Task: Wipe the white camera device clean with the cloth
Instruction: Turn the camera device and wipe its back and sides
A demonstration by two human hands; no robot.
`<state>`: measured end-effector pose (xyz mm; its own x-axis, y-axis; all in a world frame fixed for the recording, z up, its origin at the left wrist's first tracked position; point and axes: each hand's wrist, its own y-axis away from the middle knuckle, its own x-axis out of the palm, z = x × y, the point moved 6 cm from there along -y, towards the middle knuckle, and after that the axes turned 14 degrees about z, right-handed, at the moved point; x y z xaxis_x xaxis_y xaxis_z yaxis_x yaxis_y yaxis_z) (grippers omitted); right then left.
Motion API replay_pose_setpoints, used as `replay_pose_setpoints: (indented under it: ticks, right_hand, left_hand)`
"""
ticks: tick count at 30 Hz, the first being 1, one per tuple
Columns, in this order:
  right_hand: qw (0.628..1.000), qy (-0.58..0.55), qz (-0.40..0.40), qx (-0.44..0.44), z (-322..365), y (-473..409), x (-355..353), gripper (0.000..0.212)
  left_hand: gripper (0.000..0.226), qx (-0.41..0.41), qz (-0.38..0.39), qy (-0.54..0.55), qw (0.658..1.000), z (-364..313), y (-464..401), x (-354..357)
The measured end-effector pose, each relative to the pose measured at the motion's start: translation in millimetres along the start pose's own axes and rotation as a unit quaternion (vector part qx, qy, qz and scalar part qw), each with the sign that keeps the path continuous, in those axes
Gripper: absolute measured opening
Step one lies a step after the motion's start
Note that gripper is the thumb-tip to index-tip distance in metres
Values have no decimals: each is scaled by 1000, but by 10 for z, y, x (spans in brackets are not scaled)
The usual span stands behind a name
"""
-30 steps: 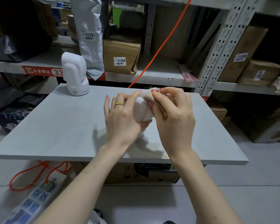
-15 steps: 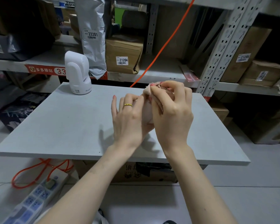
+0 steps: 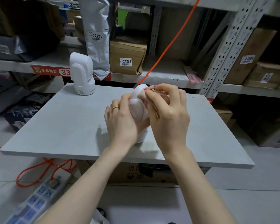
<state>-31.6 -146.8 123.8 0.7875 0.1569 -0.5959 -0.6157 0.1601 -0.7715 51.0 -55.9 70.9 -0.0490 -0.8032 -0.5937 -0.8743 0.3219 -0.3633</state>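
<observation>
A white camera device (image 3: 138, 104) stands on the grey board (image 3: 68, 123) near its middle, mostly covered by my hands. My left hand (image 3: 120, 122), wearing a gold ring, wraps around the device's left side and holds it. My right hand (image 3: 168, 115) pinches a small pinkish-beige cloth (image 3: 158, 95) and presses it against the upper right of the device's rounded head. The device's base shows below my left palm.
A second white camera device (image 3: 82, 75) stands at the board's far left corner. Metal shelving (image 3: 217, 62) with labelled cardboard boxes and a grey mailer bag (image 3: 97, 36) runs behind. An orange cable (image 3: 168, 46) crosses diagonally. A power strip (image 3: 39, 199) lies on the floor at lower left.
My right hand has slid the cloth up and over the top right of the device's head, uncovering more of its white shell. My left hand keeps its hold.
</observation>
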Motion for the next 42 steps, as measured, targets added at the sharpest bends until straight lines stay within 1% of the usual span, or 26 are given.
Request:
replay_pose_setpoints:
  ticks: [2,4,7,9,10,12,14,16,18,23,26,29,31,34,37,39,42]
  right_hand:
    - [1000,-13,-9,4,38,3,16,12]
    - [1000,-18,-14,-18,99,48,51,10]
    - [996,-4,-5,-90,170,148,115,12]
    - [994,-12,1,-111,162,175,132,13]
    - [994,-29,0,-103,145,164,121,13]
    - [994,-96,-10,-53,63,108,84,15]
    - [985,-173,-4,2,-66,57,81,22]
    - [980,-199,15,27,-152,52,105,30]
    - [981,-190,29,22,-147,89,131,31]
    - [985,-168,33,-39,-27,143,163,21]
    - [980,-199,21,-18,-122,82,137,19]
    - [969,-246,4,14,-158,52,123,19]
    - [977,-213,10,-2,-61,55,114,15]
    - [986,-151,34,-55,74,76,87,13]
    - [986,-130,48,-88,20,127,46,13]
    - [988,-133,38,-67,-96,142,13,14]
    - [987,-161,21,-11,-208,107,10,18]
  left_hand:
    - [80,-7,6,-16,1000,23,18,-7]
    - [79,-21,11,-24,999,60,22,-31]
    - [76,-16,19,13,1000,104,8,-71]
    - [76,-1,44,43,998,131,-9,-58]
    - [75,1,59,60,996,143,-19,-42]
    - [73,-5,76,98,992,163,-33,-18]
    - [82,-24,93,137,986,186,-48,-9]
    - [85,-35,111,171,978,221,-60,-7]
    - [81,-37,125,193,972,260,-75,-20]
    - [60,-30,183,231,955,341,-97,-32]
    - [60,-15,205,253,945,314,-92,-24]
    - [57,4,207,261,943,268,-88,-14]
    - [55,17,209,258,943,255,-84,-8]
    - [47,41,219,254,941,227,-78,6]
    - [44,43,226,256,939,232,-86,37]
    - [51,42,232,255,938,218,-103,56]
    - [41,33,246,262,932,195,-126,83]
